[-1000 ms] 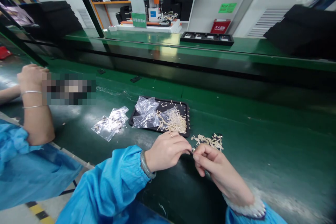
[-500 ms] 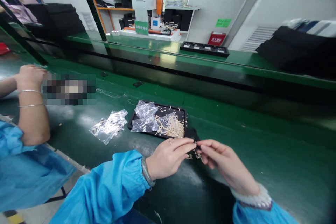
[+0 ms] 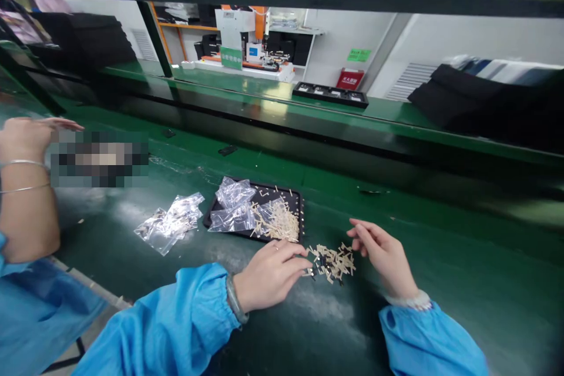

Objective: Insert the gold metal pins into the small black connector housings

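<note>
A loose pile of small beige strip-like pieces mixed with small dark bits (image 3: 335, 262) lies on the green table. My left hand (image 3: 273, 273) rests at the pile's left edge, its fingers loosely bent and slightly apart, fingertips by the pieces. On the other side, my right hand (image 3: 382, 255) is just off the pile, fingers half curled with nothing visible in them. Behind my left hand sits a black tray (image 3: 301, 202) holding clear plastic bags (image 3: 233, 217) and a heap of similar beige pieces (image 3: 282, 220).
More clear bags (image 3: 171, 220) lie left of the tray. A thin black item (image 3: 373, 191) lies beyond my right hand, and a flat dark piece (image 3: 227, 150) behind the tray. Another person's arm (image 3: 26, 200) is at the left. A raised ledge (image 3: 264, 120) runs along the back.
My hands have moved apart from where they met over a small dark item. The beige pile between them now shows. A thin black item now lies beyond my right hand. The view has shifted slightly.
</note>
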The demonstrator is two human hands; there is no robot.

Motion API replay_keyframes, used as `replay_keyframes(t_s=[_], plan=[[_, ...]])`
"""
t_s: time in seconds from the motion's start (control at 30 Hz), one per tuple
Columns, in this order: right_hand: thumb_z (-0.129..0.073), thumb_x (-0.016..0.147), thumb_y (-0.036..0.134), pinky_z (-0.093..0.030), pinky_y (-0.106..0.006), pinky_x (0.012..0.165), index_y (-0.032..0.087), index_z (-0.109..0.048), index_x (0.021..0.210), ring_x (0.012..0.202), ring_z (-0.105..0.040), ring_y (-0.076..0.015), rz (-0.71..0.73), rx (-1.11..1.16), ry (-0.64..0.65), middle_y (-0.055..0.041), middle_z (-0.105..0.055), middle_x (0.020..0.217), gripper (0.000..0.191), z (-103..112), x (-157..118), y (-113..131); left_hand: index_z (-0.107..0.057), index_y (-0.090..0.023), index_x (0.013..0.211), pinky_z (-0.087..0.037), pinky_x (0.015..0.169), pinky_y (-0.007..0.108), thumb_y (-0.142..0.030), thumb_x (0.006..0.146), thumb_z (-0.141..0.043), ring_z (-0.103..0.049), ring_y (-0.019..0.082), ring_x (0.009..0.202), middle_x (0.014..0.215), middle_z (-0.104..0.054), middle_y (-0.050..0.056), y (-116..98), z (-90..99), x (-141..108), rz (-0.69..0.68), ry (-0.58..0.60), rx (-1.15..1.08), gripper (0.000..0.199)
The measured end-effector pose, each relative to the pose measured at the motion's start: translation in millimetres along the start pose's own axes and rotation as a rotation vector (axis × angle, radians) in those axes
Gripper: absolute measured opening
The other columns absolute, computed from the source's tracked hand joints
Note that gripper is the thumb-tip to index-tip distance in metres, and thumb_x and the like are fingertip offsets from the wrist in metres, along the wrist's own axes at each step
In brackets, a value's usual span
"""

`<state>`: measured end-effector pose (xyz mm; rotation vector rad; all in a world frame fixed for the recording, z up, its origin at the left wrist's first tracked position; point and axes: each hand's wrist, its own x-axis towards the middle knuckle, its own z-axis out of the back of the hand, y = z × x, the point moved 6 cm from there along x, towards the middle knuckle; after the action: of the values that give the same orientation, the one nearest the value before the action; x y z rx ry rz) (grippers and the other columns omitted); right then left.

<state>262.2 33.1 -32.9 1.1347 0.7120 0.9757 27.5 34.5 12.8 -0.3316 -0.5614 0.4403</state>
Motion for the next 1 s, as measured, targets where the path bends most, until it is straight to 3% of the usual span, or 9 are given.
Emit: replay_keyframes(t_s=[0.1,0.23,0.43,0.57,0.73,0.9,1.0], plan=[[-0.055,0.079,0.048,-0.047,-0.026,0.054,0.015,-0.064,0.099,0.058,-0.058,-0.0148,0.046,-0.190,0.040,-0.0049,-0.066,0.073,0.040,8.6,-19.0,7.1,-0.061,-0.017,0.098,-0.044,0.082,0.032,-0.019,0.089,-0.041,-0.056,0.016,0.092,0.101,-0.061,0.006,0.9,1.1,1.7,0.005,0.010,-0.011,0.022],[-0.052,0.081,0.048,-0.049,-0.033,0.067,0.021,-0.065,0.092,0.069,-0.062,-0.0193,0.139,-0.463,0.065,-0.0054,-0.069,0.084,0.031,12.0,-36.4,14.7,-0.062,-0.017,0.097,-0.043,0.082,0.031,-0.019,0.090,-0.039,-0.056,0.016,0.091,0.097,-0.062,0.006,3.9,1.7,3.0,0.025,0.018,-0.022,0.023],[-0.049,0.087,0.029,-0.046,-0.036,0.077,0.024,-0.061,0.088,0.085,-0.057,-0.0206,0.488,-0.648,0.505,-0.0036,-0.064,0.086,0.013,-37.4,-69.8,34.7,-0.060,-0.017,0.099,-0.043,0.079,0.029,-0.020,0.091,-0.038,-0.058,0.015,0.086,0.092,-0.065,0.004,11.3,-12.0,-0.1,0.095,0.118,-0.028,0.024],[-0.050,0.084,0.016,-0.044,-0.039,0.078,0.022,-0.056,0.090,0.087,-0.053,-0.0224,0.569,-0.729,0.475,-0.0057,-0.060,0.086,0.010,-64.0,-76.9,38.1,-0.061,-0.018,0.097,-0.043,0.078,0.029,-0.022,0.091,-0.038,-0.058,0.016,0.084,0.091,-0.064,0.004,14.7,-21.7,-3.1,0.144,0.199,0.035,0.024],[-0.048,0.081,0.008,-0.044,-0.039,0.077,0.021,-0.053,0.088,0.089,-0.051,-0.0237,0.587,-0.739,0.464,-0.0062,-0.058,0.086,0.015,-83.0,-73.6,38.1,-0.061,-0.018,0.095,-0.044,0.078,0.029,-0.025,0.091,-0.038,-0.057,0.016,0.086,0.090,-0.063,0.003,13.9,-23.1,-3.2,0.164,0.213,0.043,0.024],[-0.045,0.084,0.011,-0.043,-0.036,0.075,0.021,-0.053,0.082,0.084,-0.052,-0.0218,0.545,-0.642,0.454,-0.0049,-0.057,0.080,0.013,-78.3,-69.6,35.0,-0.062,-0.018,0.094,-0.044,0.078,0.028,-0.025,0.091,-0.039,-0.058,0.016,0.085,0.089,-0.063,0.004,16.0,-20.2,-2.5,0.194,0.186,-0.001,0.024],[-0.047,0.086,0.020,-0.043,-0.036,0.074,0.022,-0.054,0.081,0.080,-0.053,-0.0203,0.428,-0.492,0.372,-0.0039,-0.058,0.080,0.008,-65.6,-63.5,28.6,-0.061,-0.019,0.096,-0.044,0.081,0.028,-0.024,0.090,-0.040,-0.057,0.016,0.089,0.092,-0.063,0.004,17.1,-19.7,-2.7,0.227,0.158,-0.081,0.023]])
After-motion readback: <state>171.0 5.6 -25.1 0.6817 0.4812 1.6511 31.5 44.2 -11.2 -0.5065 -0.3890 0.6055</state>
